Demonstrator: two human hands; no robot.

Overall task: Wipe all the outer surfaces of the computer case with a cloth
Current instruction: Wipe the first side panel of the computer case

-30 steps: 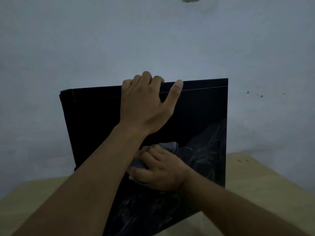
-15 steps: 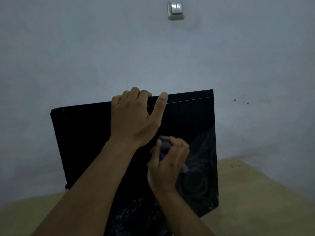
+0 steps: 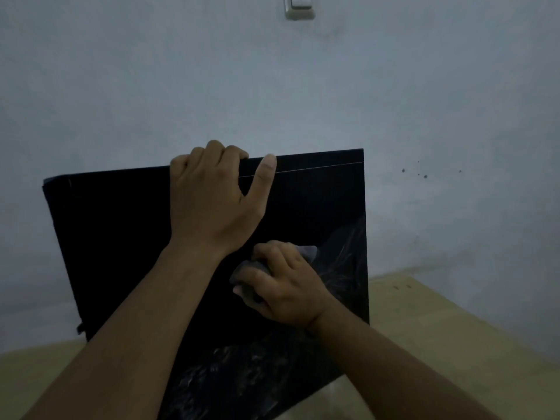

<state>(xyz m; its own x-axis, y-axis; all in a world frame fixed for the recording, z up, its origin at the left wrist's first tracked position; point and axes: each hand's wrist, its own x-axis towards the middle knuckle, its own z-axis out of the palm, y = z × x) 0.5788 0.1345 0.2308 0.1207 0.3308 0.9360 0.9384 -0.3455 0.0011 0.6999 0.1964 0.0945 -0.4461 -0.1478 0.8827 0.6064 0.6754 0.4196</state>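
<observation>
A black computer case (image 3: 115, 237) stands on a table (image 3: 439, 344). The left hand (image 3: 212, 198) hooks curled fingers (image 3: 215, 147) over its top edge, likely steadying it. Just below, the right hand (image 3: 285, 287) clutches a bunched cloth (image 3: 309, 252) against its side.

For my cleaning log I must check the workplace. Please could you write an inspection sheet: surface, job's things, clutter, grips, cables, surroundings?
Surface: pale wooden table, dimly lit.
Job's things: black computer case stands on the table, with pale smears on its near panel; grey cloth lies against that panel.
Clutter: nothing seen.
Grips: left hand curls over the case's top edge; right hand holds the cloth on the panel.
Cables: nothing seen.
Surroundings: grey wall with a light switch and a few dark specks.
</observation>
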